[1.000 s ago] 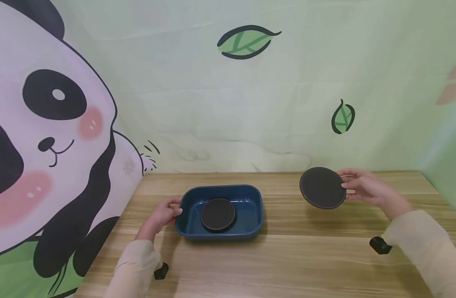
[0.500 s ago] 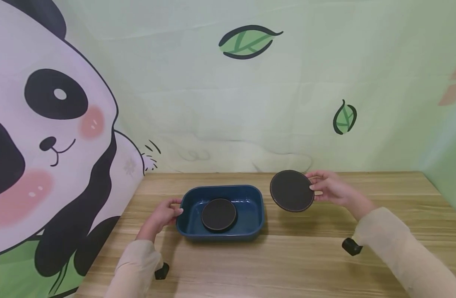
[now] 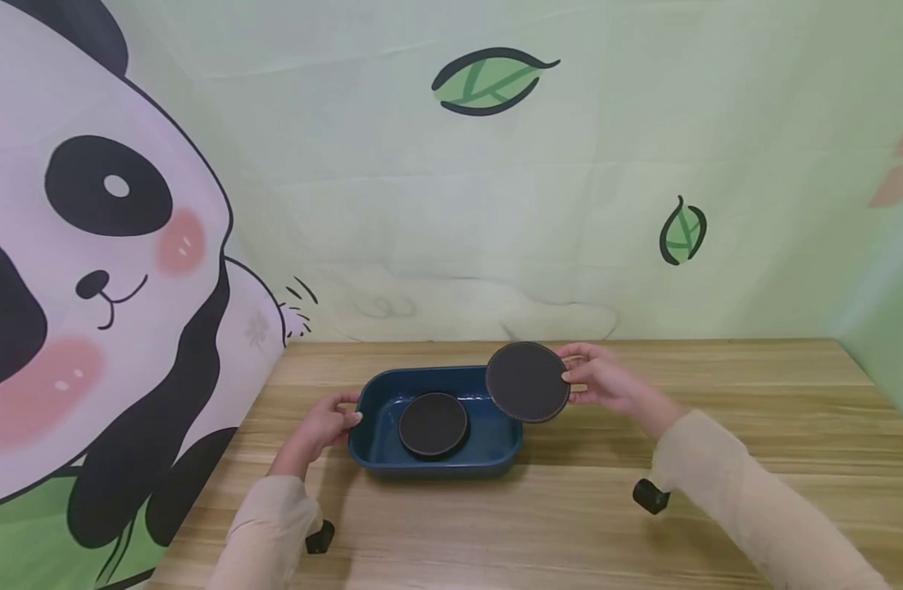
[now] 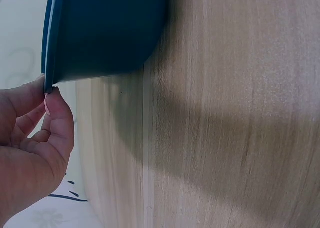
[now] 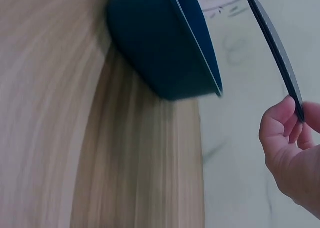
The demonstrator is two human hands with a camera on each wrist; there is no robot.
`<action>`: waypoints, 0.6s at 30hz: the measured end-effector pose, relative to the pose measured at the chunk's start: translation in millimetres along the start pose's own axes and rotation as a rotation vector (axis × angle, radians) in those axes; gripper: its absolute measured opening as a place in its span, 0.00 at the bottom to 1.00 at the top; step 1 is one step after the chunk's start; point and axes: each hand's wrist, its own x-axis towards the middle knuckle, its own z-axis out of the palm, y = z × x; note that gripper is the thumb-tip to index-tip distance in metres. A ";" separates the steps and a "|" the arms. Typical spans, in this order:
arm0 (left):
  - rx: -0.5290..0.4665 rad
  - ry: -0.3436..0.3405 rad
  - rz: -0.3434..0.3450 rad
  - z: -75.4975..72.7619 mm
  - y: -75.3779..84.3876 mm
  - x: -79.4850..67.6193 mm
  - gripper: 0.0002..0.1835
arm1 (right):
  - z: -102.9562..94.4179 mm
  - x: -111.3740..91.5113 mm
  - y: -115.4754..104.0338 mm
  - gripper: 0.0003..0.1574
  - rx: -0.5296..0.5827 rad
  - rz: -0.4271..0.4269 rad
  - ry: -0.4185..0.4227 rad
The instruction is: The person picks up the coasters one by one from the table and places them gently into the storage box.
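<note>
A dark blue rectangular dish (image 3: 378, 459) with rounded corners stands on the table. Its left rim is pinched between the thumb and fingers of my left hand (image 3: 328, 424), as the left wrist view (image 4: 37, 138) also shows. Inside the dish lie round black coasters (image 3: 433, 424), seemingly stacked. My right hand (image 3: 606, 378) pinches another round black coaster (image 3: 528, 382) with a stitched edge by its right side. In the head view this coaster overlaps the dish's back right corner. The right wrist view shows it edge-on (image 5: 276, 52), tilted and raised above the rim.
The wood-grain table (image 3: 569, 533) reaches back to a light green cloth backdrop (image 3: 348, 205) with a panda and leaves printed on it. A small black device (image 3: 651, 496) is on the right wrist, and a similar one (image 3: 320, 537) on the left.
My right hand has carried its coaster leftward, from well right of the dish to over its right edge. The left hand and the dish have stayed in place.
</note>
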 end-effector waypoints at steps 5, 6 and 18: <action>0.004 0.000 0.001 0.0 -0.4 0.1 0.21 | 23.2 8.1 -0.5 0.18 -0.010 0.060 0.127; 0.004 -0.001 0.000 -0.1 -0.3 0.2 0.21 | 27.6 10.0 -0.6 0.18 -0.004 0.073 0.152; 0.002 -0.006 0.008 -1.7 -1.0 1.4 0.20 | 67.1 37.3 11.3 0.21 0.059 0.123 0.219</action>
